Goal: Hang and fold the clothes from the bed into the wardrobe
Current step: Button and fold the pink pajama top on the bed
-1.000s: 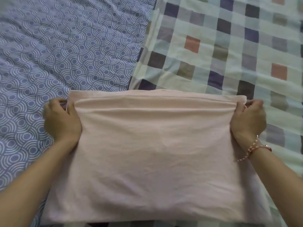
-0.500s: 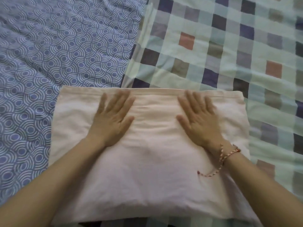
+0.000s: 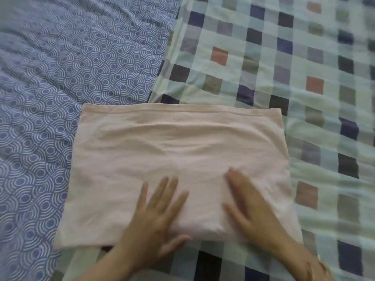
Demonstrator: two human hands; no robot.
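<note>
We see the folded pink garment (image 3: 178, 159) lying flat on the bed (image 3: 30, 179), partly on the blue patterned sheet (image 3: 60, 78) and partly on the checked cover (image 3: 284, 67); the left hand (image 3: 158, 222) and the right hand (image 3: 255, 216) press on its near edge; the fingers (image 3: 166, 187) are straight and released, grasping nothing.

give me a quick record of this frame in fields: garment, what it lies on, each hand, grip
garment: pink garment, folded into a flat rectangle, a few soft creases
lies on: left part on the blue patterned cover, right part on the checked sheet
left hand: flat on the garment at its near edge, fingers straight and spread
right hand: flat on the garment beside the left, fingers straight, blurred
grip: neither hand pinches or grips the cloth
</note>
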